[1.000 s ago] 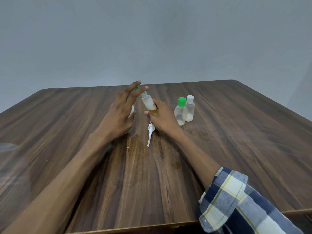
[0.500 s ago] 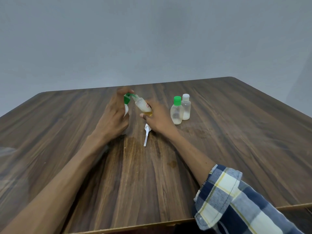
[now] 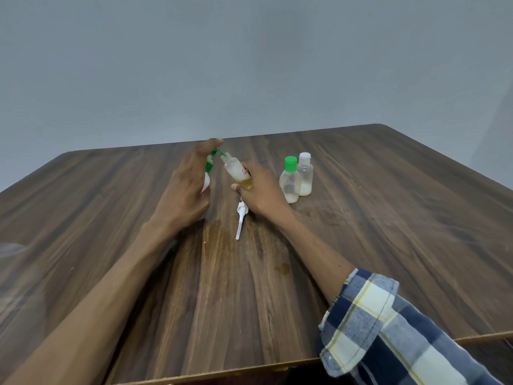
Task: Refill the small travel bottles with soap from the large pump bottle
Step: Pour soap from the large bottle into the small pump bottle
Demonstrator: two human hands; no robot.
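Note:
My left hand [image 3: 183, 190] stands beside the large pump bottle [image 3: 206, 185], whose white body is mostly hidden behind it. Its straight fingers rest on top of the green pump head [image 3: 210, 162]. The pump's nozzle points into the mouth of a small clear travel bottle [image 3: 234, 171]. My right hand [image 3: 262, 190] grips that bottle by its base and tilts it toward the nozzle. A little yellow soap sits in the bottle's bottom.
A white spray cap with its tube [image 3: 240, 219] lies on the wooden table [image 3: 388, 218] just below my right hand. A green-capped travel bottle [image 3: 290, 181] and a white-capped one [image 3: 305, 176] stand upright, touching, to the right.
My left fingers came down from a raised spread onto the pump head, curled over it, then straightened. My right hand kept the small bottle tilted at the nozzle.

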